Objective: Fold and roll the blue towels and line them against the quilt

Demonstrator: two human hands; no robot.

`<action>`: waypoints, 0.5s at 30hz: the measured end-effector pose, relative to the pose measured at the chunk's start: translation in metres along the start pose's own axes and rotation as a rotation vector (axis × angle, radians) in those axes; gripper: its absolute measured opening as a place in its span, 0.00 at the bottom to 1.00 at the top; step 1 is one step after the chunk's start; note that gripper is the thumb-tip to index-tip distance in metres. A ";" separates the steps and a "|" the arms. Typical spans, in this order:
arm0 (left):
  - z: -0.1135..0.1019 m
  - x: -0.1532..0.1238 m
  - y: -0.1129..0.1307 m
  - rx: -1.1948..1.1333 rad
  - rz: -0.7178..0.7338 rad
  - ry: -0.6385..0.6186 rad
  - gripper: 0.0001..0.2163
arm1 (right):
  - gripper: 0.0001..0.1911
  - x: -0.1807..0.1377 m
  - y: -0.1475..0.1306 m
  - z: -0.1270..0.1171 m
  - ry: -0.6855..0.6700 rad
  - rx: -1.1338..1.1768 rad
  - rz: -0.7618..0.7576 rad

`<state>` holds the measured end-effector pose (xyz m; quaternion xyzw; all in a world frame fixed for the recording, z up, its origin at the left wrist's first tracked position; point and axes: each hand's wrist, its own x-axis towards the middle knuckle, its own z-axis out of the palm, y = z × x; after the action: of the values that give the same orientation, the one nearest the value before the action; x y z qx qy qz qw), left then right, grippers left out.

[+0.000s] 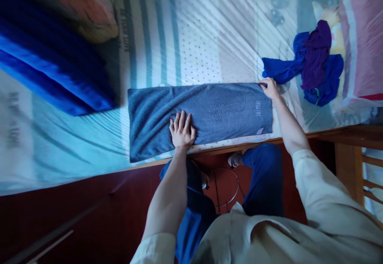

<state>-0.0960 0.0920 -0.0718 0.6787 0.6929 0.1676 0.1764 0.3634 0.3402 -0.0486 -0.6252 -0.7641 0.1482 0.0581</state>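
Observation:
A grey-blue towel [218, 112], folded into a long strip, lies on the bed near its front edge. My left hand [182, 130] rests flat on the towel's near middle, fingers spread and open. My right hand [270, 88] is at the towel's far right corner, its fingers pinched on that corner.
The bed sheet [191, 36] is striped and dotted. A crumpled blue and purple heap of clothes [314, 64] lies at the right, a blue blanket [50, 72] at the left, a pillow [362, 40] far right. The wooden bed edge [329, 134] and a stool ring [227, 188] are below.

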 end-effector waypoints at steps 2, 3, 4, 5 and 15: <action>0.000 0.000 0.000 -0.002 -0.002 -0.004 0.31 | 0.14 0.015 0.009 -0.007 -0.077 0.001 -0.046; 0.000 0.000 0.000 0.001 -0.003 -0.005 0.31 | 0.13 0.019 0.012 -0.010 -0.102 0.004 -0.064; -0.001 0.000 0.001 0.006 -0.004 -0.005 0.31 | 0.11 0.023 0.015 -0.012 -0.117 0.008 -0.076; -0.001 0.000 0.001 0.012 -0.005 -0.005 0.31 | 0.11 0.025 0.018 -0.012 -0.119 0.012 -0.079; -0.002 0.001 0.006 -0.055 -0.017 0.056 0.29 | 0.23 -0.029 -0.039 0.028 0.352 -0.022 0.254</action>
<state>-0.0921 0.0933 -0.0669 0.6628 0.6985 0.2041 0.1766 0.3256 0.3014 -0.0604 -0.7335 -0.6587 0.0344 0.1644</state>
